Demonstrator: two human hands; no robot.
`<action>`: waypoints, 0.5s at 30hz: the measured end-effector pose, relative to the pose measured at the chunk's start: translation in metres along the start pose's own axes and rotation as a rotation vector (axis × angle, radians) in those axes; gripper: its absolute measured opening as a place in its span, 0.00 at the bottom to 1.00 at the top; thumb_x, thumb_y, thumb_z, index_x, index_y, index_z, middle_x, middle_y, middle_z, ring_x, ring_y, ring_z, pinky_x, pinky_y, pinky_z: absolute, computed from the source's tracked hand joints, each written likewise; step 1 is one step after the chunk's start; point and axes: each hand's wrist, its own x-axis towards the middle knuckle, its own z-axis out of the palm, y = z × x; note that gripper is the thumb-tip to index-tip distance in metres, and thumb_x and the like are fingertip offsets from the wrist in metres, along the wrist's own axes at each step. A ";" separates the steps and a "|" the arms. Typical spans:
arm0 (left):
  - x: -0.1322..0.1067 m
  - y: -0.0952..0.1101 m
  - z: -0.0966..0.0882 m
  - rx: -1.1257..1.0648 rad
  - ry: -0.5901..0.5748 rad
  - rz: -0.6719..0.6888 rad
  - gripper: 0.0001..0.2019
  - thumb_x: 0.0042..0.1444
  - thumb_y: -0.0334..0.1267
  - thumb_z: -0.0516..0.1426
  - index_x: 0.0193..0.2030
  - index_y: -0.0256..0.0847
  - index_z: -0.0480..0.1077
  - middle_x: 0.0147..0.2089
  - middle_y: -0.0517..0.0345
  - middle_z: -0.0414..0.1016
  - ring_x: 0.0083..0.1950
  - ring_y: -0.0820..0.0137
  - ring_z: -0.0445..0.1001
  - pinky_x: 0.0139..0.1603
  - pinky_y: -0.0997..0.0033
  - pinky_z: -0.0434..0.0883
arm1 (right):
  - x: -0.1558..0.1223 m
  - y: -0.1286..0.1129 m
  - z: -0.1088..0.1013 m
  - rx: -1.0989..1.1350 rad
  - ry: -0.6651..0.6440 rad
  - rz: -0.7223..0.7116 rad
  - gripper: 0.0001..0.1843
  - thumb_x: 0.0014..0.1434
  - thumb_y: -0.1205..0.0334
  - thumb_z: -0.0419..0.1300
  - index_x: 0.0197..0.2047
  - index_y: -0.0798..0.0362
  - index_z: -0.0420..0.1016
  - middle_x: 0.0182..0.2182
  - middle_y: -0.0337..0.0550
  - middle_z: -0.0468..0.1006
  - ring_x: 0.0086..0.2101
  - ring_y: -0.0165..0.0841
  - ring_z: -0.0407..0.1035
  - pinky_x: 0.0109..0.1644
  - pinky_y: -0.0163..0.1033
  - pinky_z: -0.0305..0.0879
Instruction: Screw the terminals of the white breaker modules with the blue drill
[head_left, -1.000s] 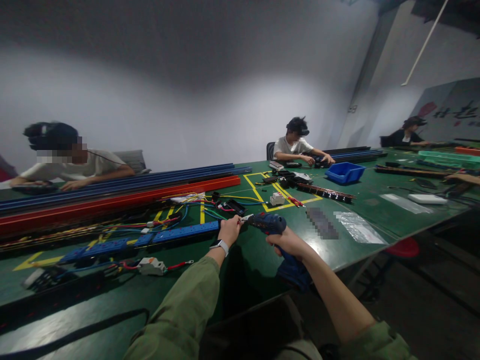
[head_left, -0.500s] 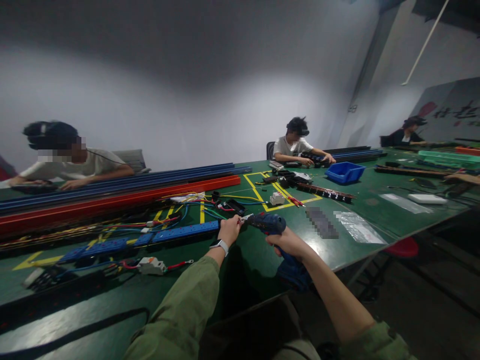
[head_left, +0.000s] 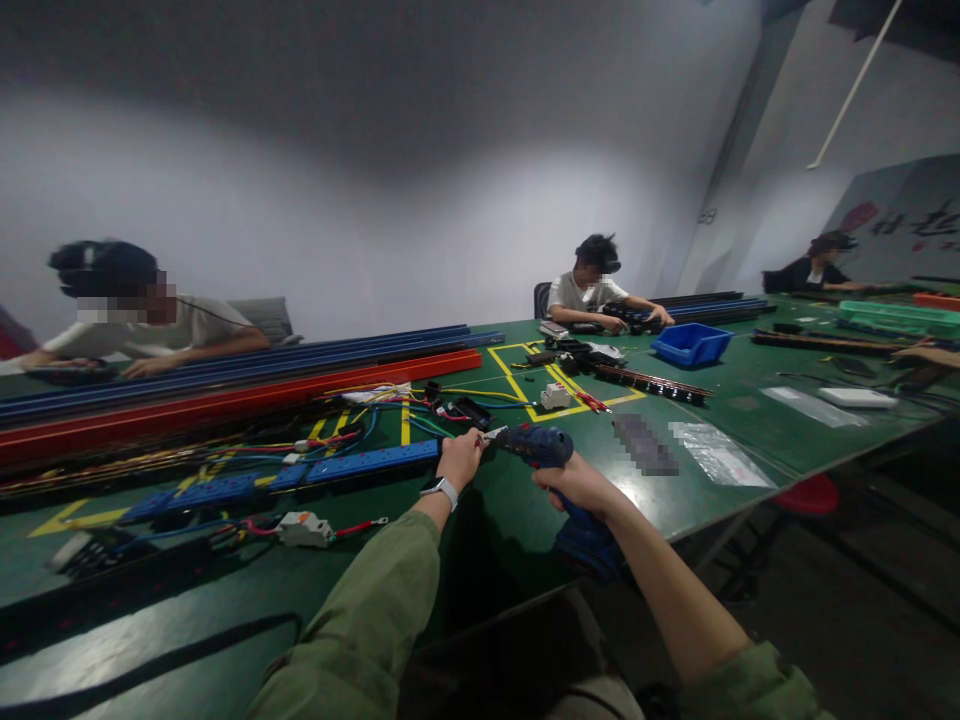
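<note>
My right hand is wrapped round the grip of a dark blue cordless drill, which points left. My left hand is closed at the right end of a long blue socket strip, pinching a small part just ahead of the drill's tip. That part is too small to name; a pale glint shows there. To the left of my forearm lies a white circuit breaker with a red lead ending in a metal lug. Colored wires lie behind the strip.
Long red and blue channels lie along the far side. A blue bin, another white breaker and a clear plastic bag are on the green table. Co-workers sit opposite. A red stool stands below the right edge.
Almost nothing differs. Both hands and the drill hold the same place at the strip's end; the whole view has shifted only very slightly.
</note>
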 end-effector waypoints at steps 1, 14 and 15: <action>0.000 0.000 0.000 0.002 0.001 -0.003 0.13 0.69 0.46 0.48 0.50 0.45 0.69 0.43 0.53 0.81 0.49 0.63 0.77 0.54 0.63 0.57 | 0.000 0.000 0.000 -0.001 0.002 -0.005 0.04 0.51 0.66 0.60 0.32 0.54 0.68 0.16 0.32 0.67 0.15 0.25 0.61 0.19 0.30 0.53; 0.000 -0.001 0.001 -0.014 0.000 0.003 0.12 0.69 0.45 0.49 0.50 0.45 0.68 0.43 0.53 0.81 0.49 0.63 0.77 0.55 0.63 0.56 | -0.003 -0.003 0.001 0.027 0.026 0.016 0.06 0.51 0.65 0.61 0.34 0.54 0.69 0.17 0.32 0.67 0.16 0.25 0.61 0.20 0.30 0.53; 0.000 -0.001 0.001 -0.016 0.003 0.006 0.12 0.68 0.46 0.49 0.50 0.45 0.68 0.43 0.53 0.81 0.49 0.63 0.77 0.54 0.63 0.56 | -0.003 -0.003 0.001 0.028 0.020 0.016 0.07 0.51 0.65 0.61 0.34 0.54 0.69 0.18 0.32 0.67 0.16 0.25 0.61 0.20 0.30 0.53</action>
